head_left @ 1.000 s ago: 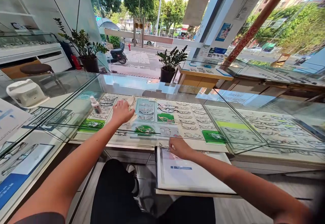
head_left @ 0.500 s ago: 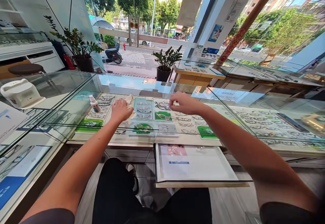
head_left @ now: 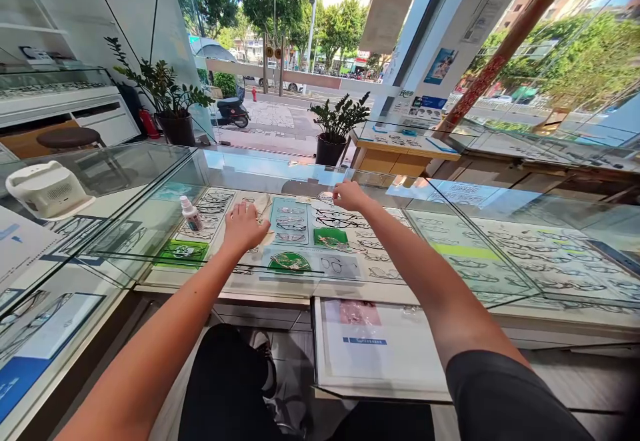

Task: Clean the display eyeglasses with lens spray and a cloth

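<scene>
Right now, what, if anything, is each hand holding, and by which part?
The left hand lies at the beige cloth; a grip on it cannot be confirmed. The right hand is curled beside a glasses frame; any hold there cannot be told.

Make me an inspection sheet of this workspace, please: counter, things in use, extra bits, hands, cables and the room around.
Surface: glass counter, with a pulled-out drawer below.
Job's things: dark eyeglass frames near the right hand; pale cloth at the left hand.
Clutter: spray bottle and white device, toward the left.
Hands: right fingers curled, left spread slightly; grip unclear for both.
Cables: nothing certain; thin dark lines at upper left could be cables or edges.
Surroundings: potted plants, brown stool, scooter outside.
</scene>
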